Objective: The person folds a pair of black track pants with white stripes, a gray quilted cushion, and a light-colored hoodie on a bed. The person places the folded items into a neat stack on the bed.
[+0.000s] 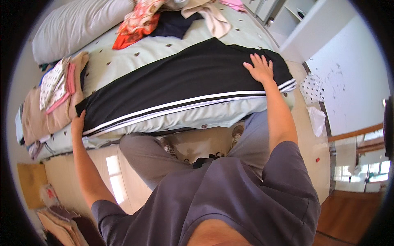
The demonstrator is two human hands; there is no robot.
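Observation:
Black trousers (172,73) with white side stripes lie folded lengthwise along the near edge of the bed, narrow leg ends to the left and wider top to the right. At the lower left corner, my left hand (78,122) pinches the leg hem, the thumb visible at the cloth's edge and most fingers hidden. My right hand (260,68) rests palm down on the wide part, fingers spread. Beyond the hem sits a stack of folded clothes, with a beige garment (50,118) under a spotted white one (54,84) and a pink one (71,78).
The bed's pale sheet (123,66) bears dark hearts. Farther back lie a grey-white bolster (81,27), an orange patterned cloth (135,29), a dark garment (174,24) and a cream one (215,23). A polka-dot bag (311,87) stands on the floor by the white wall at right.

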